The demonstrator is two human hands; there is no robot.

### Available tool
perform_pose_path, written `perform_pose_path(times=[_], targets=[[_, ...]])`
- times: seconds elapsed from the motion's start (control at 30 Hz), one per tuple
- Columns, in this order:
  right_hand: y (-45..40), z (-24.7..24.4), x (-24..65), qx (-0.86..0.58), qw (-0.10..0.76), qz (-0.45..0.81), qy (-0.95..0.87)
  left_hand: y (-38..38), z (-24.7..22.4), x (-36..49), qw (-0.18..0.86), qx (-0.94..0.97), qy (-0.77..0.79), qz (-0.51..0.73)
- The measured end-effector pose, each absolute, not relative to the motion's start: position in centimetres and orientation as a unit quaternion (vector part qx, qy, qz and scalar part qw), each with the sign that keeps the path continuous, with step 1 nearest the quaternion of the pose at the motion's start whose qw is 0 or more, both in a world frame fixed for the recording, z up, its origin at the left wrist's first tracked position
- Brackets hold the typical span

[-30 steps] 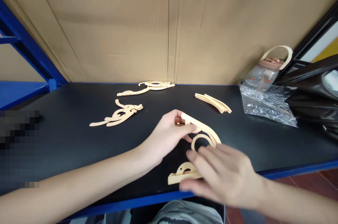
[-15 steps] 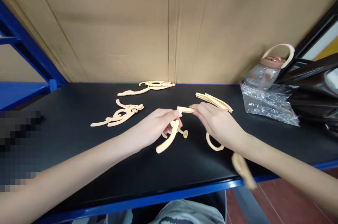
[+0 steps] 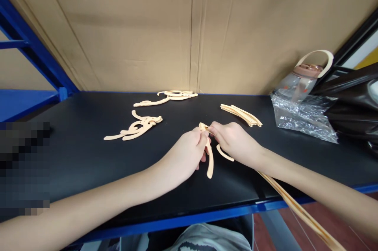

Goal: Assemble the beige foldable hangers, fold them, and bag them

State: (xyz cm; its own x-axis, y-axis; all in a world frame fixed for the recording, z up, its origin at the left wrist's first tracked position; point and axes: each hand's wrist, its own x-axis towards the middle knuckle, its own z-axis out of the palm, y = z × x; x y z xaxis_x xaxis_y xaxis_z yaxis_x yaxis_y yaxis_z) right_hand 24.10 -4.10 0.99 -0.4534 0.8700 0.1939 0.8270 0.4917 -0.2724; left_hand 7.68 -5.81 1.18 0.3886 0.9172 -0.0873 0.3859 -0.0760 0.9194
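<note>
Both hands meet above the middle of the black table, working on a beige plastic folding hanger. My left hand is closed round its joint, and one curved arm hangs down below those fingers. My right hand pinches another part of it just to the right. Under that hand shows a curved, hook-like strip. A long beige strip runs from beneath the right forearm past the table edge; the forearm hides how it joins on. Fingers cover most of the joint.
One folded hanger lies left of my hands, another hanger at the back. Stacked beige strips lie behind my right hand. At the right stand a bottle and crumpled clear plastic. A cardboard wall closes the back.
The hanger has turned in my hands: its lower arm now points straight down, and a long strip reaches toward the bottom right. My right hand has moved slightly closer to the left.
</note>
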Motion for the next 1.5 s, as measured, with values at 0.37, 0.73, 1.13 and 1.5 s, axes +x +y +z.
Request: perform_pose_path(times=[0.37, 0.73, 1.13, 1.5], targets=[[-2.2, 1.3, 27.2, -0.465, 0.382, 0.423, -0.678, -3.7, 5.6, 2.8, 0.174, 0.769, 0.565, 0.244], [-4.2, 4.4, 24.1, -0.403, 0.549, 0.511, -0.526, -3.3, 4.1, 0.4, 0.36, 0.706, 0.508, 0.338], [-6.0, 3.5, 26.0, -0.413, 0.349, -0.165, -0.825, -6.6, 5.0, 3.7, 0.676, 0.513, 0.443, 0.288], [-5.4, 3.3, 24.4, -0.27, 0.198, -0.329, -0.883, -6.6, 5.4, 5.1, 0.657, 0.55, 0.464, 0.226]])
